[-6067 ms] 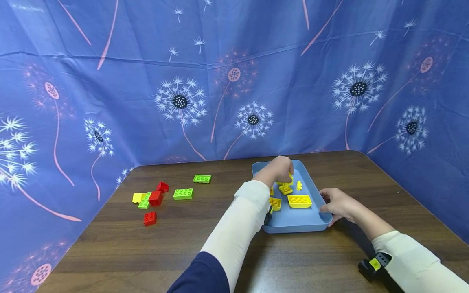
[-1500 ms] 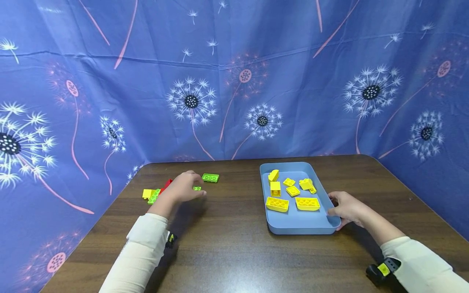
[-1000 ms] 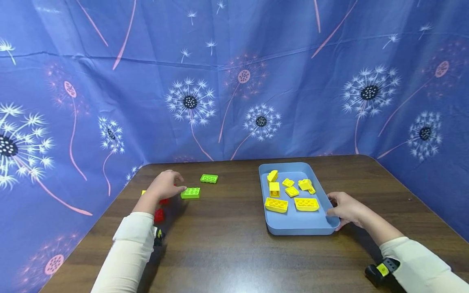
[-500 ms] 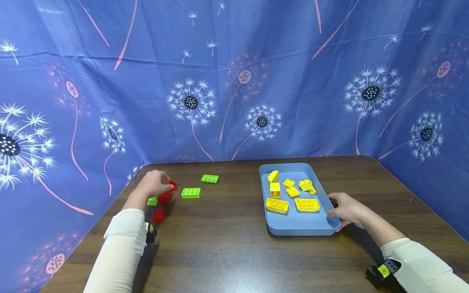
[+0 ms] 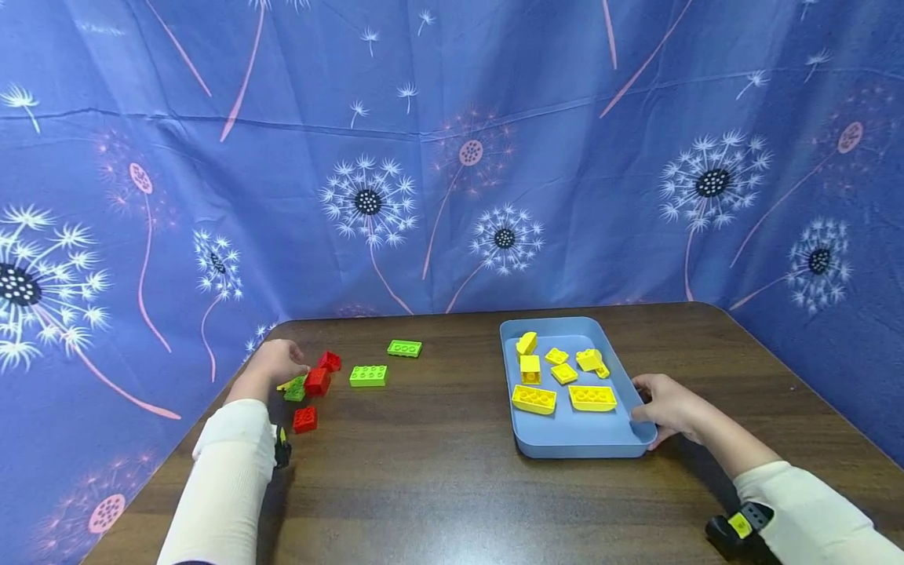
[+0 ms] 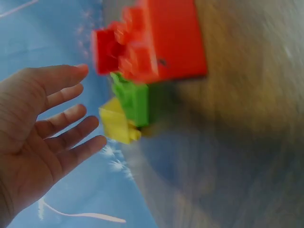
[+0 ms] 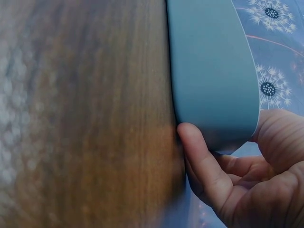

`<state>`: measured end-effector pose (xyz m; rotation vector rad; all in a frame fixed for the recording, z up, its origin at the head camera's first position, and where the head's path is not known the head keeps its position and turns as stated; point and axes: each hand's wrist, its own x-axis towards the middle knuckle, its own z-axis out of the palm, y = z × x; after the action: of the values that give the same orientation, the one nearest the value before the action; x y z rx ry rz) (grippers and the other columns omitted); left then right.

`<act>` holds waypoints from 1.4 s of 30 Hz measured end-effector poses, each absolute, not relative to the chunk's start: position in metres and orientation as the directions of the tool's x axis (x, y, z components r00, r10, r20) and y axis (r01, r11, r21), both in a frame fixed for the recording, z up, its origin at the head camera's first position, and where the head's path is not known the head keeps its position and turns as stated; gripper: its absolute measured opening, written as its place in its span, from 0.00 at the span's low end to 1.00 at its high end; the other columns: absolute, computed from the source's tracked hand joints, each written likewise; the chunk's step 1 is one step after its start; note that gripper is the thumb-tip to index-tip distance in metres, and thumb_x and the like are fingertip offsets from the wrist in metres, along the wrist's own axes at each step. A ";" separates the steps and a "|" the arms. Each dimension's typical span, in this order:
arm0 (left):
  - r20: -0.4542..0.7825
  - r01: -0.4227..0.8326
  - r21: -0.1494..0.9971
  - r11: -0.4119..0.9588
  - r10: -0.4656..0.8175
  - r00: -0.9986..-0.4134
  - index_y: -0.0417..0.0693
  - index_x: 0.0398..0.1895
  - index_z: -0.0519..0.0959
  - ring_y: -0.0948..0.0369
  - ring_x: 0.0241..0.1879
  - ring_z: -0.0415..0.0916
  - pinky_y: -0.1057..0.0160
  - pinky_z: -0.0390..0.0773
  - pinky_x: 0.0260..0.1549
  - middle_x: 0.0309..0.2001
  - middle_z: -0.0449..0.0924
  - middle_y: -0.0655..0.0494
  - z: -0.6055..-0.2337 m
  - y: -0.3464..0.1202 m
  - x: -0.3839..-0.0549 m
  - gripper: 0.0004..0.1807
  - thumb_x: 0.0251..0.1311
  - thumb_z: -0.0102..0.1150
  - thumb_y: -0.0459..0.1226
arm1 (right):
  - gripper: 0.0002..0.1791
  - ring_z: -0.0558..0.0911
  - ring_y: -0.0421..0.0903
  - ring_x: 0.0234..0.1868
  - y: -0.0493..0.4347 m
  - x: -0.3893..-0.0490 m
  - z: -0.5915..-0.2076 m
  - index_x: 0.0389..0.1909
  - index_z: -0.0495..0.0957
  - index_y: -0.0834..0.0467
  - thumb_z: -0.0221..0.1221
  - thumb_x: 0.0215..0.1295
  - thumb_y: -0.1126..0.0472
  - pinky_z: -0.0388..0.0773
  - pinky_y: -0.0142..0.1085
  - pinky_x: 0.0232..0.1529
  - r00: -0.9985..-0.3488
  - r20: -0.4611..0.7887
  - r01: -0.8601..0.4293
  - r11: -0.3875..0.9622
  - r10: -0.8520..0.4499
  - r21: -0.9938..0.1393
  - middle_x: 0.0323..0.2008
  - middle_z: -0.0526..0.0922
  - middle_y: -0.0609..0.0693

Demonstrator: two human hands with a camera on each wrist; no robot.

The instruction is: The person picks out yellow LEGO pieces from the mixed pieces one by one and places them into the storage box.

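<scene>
My left hand [image 5: 271,364] reaches over the far left of the table, beside a yellow brick that it mostly hides in the head view. In the left wrist view the fingers are spread and relaxed, holding nothing, with the fingertips close to the yellow brick [image 6: 115,122]. A green brick [image 6: 135,102] lies against it, and red bricks [image 6: 173,40] stand nearer the camera. On the right, my right hand [image 5: 671,406] grips the near right corner of a blue tray [image 5: 579,438], thumb at the rim and fingers around the outer wall. Several yellow bricks [image 5: 592,399] lie in the tray.
Two light green bricks, one nearer [image 5: 369,377] and one farther back [image 5: 405,348], lie left of centre. A red brick [image 5: 305,420] sits in front of the left cluster. Behind the wooden table [image 5: 424,479] hangs a blue dandelion-print cloth [image 5: 438,157].
My left hand has left the tray, where it was among yellow bricks, and moved left past the green and red bricks to the yellow one. My right hand has stayed on the tray.
</scene>
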<state>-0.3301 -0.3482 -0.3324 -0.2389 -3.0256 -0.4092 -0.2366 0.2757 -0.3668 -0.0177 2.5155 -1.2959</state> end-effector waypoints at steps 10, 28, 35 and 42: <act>0.011 0.086 0.300 0.950 0.087 -0.996 0.30 0.43 0.79 0.40 0.42 0.77 0.44 0.76 0.43 0.41 0.81 0.35 -0.347 -0.363 -0.331 0.19 0.50 0.66 0.36 | 0.35 0.82 0.51 0.32 0.275 -0.237 -0.367 0.64 0.53 0.80 0.59 0.60 0.72 0.83 0.45 0.29 -0.948 -0.290 0.157 0.606 -0.129 -0.780 0.50 0.68 0.75; 0.017 0.045 0.323 0.945 0.041 -0.999 0.34 0.31 0.84 0.52 0.30 0.76 0.51 0.77 0.35 0.28 0.82 0.47 -0.347 -0.368 -0.327 0.07 0.50 0.62 0.31 | 0.36 0.82 0.51 0.31 0.275 -0.237 -0.366 0.64 0.53 0.80 0.59 0.60 0.72 0.83 0.45 0.29 -0.949 -0.290 0.159 0.604 -0.126 -0.781 0.50 0.68 0.75; 0.033 0.058 0.317 0.947 0.050 -0.998 0.35 0.31 0.84 0.49 0.32 0.76 0.48 0.77 0.36 0.28 0.82 0.47 -0.343 -0.368 -0.323 0.08 0.50 0.63 0.32 | 0.35 0.82 0.51 0.32 0.276 -0.235 -0.366 0.64 0.53 0.80 0.59 0.60 0.73 0.83 0.45 0.29 -0.949 -0.285 0.155 0.593 -0.132 -0.790 0.51 0.68 0.76; 0.116 0.117 0.270 0.956 0.089 -0.989 0.36 0.28 0.84 0.45 0.34 0.78 0.47 0.76 0.37 0.29 0.83 0.45 -0.344 -0.376 -0.321 0.08 0.48 0.64 0.34 | 0.34 0.82 0.51 0.31 0.275 -0.235 -0.365 0.63 0.54 0.81 0.59 0.59 0.73 0.83 0.45 0.28 -0.950 -0.282 0.152 0.590 -0.134 -0.793 0.47 0.70 0.72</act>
<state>-0.3212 -0.3765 -0.3442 -0.1585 -3.0047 -0.4244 -0.2352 0.2746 -0.3647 0.0151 2.5101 -1.2955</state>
